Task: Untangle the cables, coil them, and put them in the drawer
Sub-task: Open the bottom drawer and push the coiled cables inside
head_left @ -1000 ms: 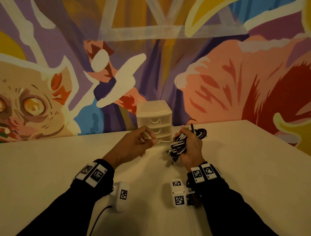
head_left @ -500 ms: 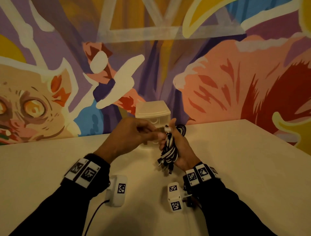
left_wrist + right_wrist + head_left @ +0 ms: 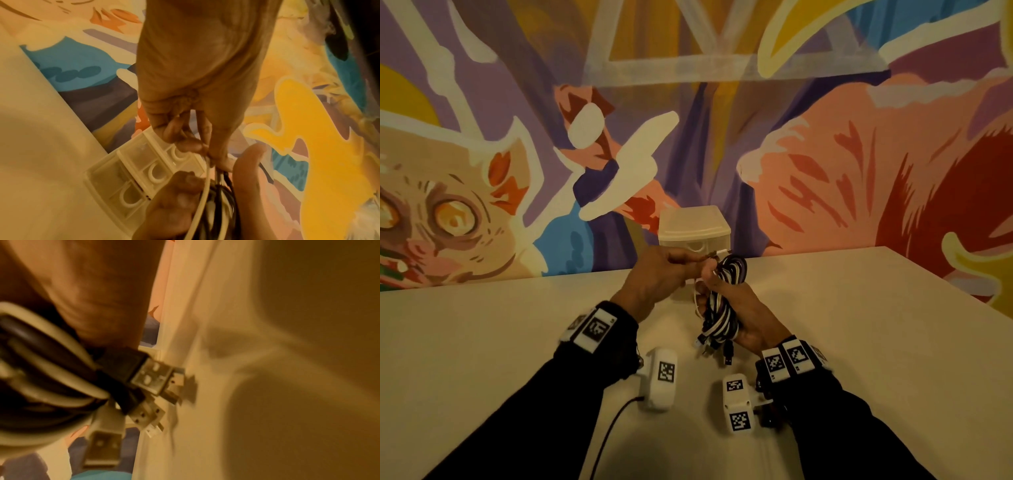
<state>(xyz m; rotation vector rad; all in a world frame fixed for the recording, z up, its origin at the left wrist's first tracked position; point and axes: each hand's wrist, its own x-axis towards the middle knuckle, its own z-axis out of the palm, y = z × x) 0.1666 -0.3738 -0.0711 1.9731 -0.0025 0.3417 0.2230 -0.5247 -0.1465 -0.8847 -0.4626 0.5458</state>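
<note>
The left hand (image 3: 654,277) has its fingers (image 3: 185,144) closed in a pinch on one thin, smooth white cable strand (image 3: 202,191) that leads straight down from the fingertips into the bundle. Just below and beside them, the right hand (image 3: 743,315) is curled around the waist of that bundle of black and white round plastic-jacketed cables (image 3: 719,315), folded into a long hank. Its loops bulge above the right fingers; its rectangular metal USB plugs (image 3: 152,378) dangle beneath the palm, close over the pale matte tabletop (image 3: 859,325).

The hank looks light, limp and springy, with slick jackets likely to slide apart, so the mid-bundle hold seems soundest; the plugs are stiff and could snag loops.

Just beyond the fingers stands a small translucent cream plastic drawer unit (image 3: 693,228) with arched pulls, drawers apparently closed.
</note>
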